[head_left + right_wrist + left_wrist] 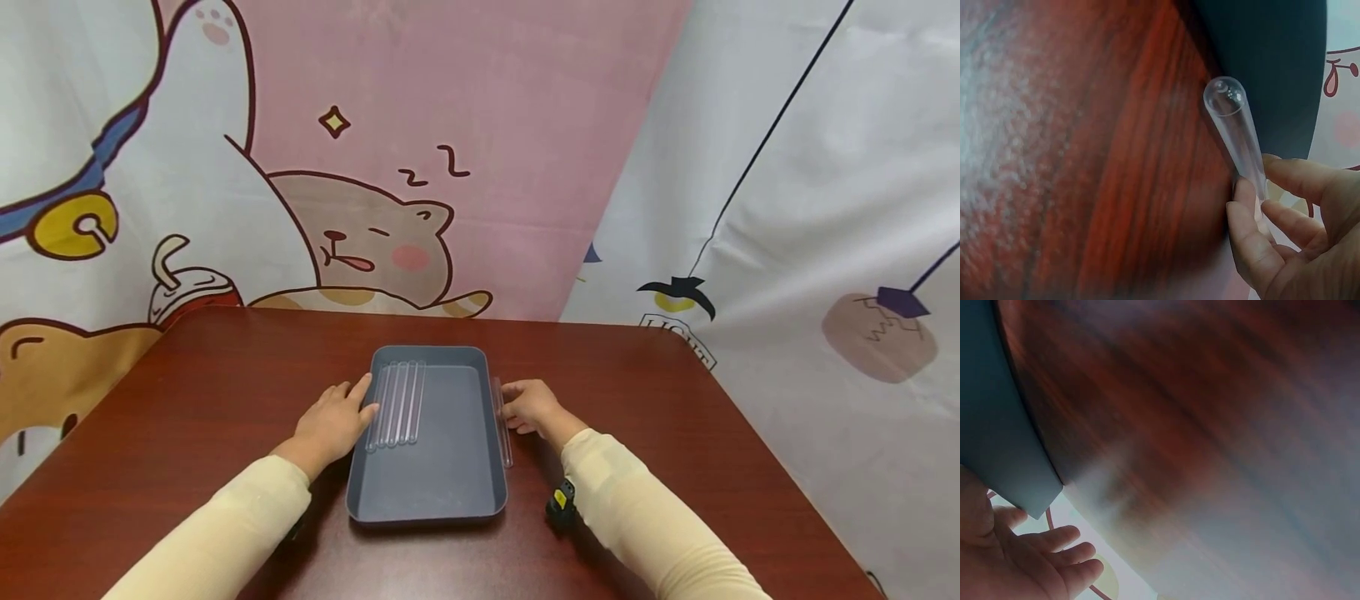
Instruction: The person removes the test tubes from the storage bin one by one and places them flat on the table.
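The tray [457,487] sits on the table [637,383] with its far rim just short of the table's far edge, where a printed cloth [540,125] hangs; dark wood spreads wide to the left and right, and more lies in front of the near rim, the table's near edge being out of view. Inside, a row of five clear tubes [397,404] lies toward the left wall, and the grey floor runs from the row across to the right wall. The right hand [534,408] pinches one more tube [507,446] between thumb and fingers, outside the tray, just beside its right wall; whether the two touch, or whether this tube bears on the wood, I cannot tell. Its long axis runs near to far, roughly along that wall, the far end leaning slightly left and the near end toward the person, past the fingers. In the right wrist view a round end faces the camera. The row points away from the person too, far ends leaning slightly right. The left hand [330,425] rests at the left rim, fingers extended, thumb apart from them.
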`<state>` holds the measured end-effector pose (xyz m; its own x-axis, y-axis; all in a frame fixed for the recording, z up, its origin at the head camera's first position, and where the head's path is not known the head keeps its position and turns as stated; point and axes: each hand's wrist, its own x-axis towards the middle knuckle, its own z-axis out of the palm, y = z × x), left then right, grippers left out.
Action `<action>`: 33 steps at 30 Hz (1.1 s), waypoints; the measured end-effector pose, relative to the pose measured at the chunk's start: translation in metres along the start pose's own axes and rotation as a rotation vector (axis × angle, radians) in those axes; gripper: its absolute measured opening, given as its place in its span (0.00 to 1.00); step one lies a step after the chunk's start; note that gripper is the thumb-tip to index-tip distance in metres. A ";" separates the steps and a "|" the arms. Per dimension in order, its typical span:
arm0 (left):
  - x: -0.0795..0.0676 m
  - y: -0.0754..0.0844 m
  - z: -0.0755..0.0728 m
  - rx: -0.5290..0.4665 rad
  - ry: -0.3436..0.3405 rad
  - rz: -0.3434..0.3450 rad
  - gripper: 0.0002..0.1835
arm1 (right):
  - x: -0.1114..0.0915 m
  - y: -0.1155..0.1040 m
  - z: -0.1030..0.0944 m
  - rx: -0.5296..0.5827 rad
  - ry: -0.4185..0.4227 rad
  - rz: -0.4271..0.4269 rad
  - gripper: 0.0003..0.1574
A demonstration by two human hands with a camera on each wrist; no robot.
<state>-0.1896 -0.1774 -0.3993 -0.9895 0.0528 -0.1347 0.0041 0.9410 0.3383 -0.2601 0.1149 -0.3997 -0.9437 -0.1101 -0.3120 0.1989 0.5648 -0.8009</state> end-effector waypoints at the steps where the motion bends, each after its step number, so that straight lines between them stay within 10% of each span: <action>1: 0.000 0.000 0.000 0.000 -0.001 -0.001 0.34 | 0.000 0.000 0.000 0.003 0.001 -0.001 0.32; 33: 0.001 0.001 0.002 0.000 0.021 0.002 0.34 | -0.001 0.004 -0.008 0.105 -0.007 -0.005 0.33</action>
<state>-0.1899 -0.1762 -0.4010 -0.9922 0.0478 -0.1149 0.0061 0.9408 0.3389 -0.2607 0.1239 -0.3986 -0.9429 -0.1185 -0.3113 0.2215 0.4751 -0.8516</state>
